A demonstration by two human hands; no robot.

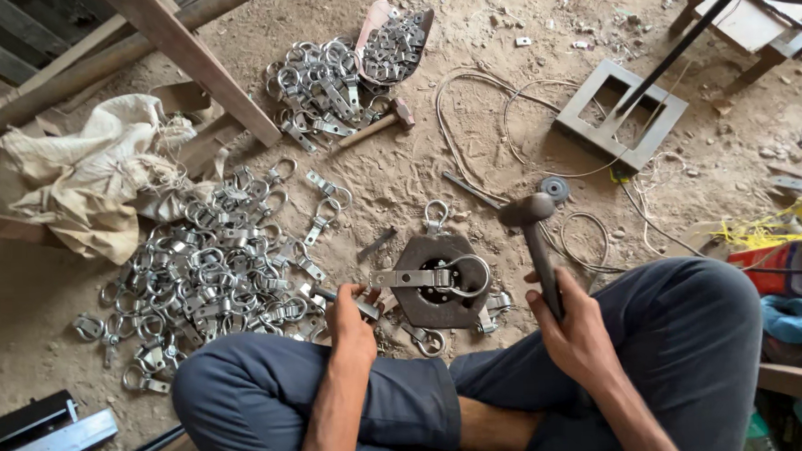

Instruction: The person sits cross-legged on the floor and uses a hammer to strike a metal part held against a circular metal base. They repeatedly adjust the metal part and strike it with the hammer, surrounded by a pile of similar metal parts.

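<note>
A person sits cross-legged on a dirt floor, hammering ring-and-strap fittings on a dark steel block (437,287) at lower centre. The right hand (575,328) is closed round the handle of a hammer (535,239), its head raised beside the block. The left hand (349,321) pinches the end of the fitting (432,276) lying across the block. The strike seems about to fall; it calls for a steady fitting and clear fingers. A pile of fittings (207,277) lies left, a second hammer (380,123) above, cloth sacks (92,171) at upper left.
</note>
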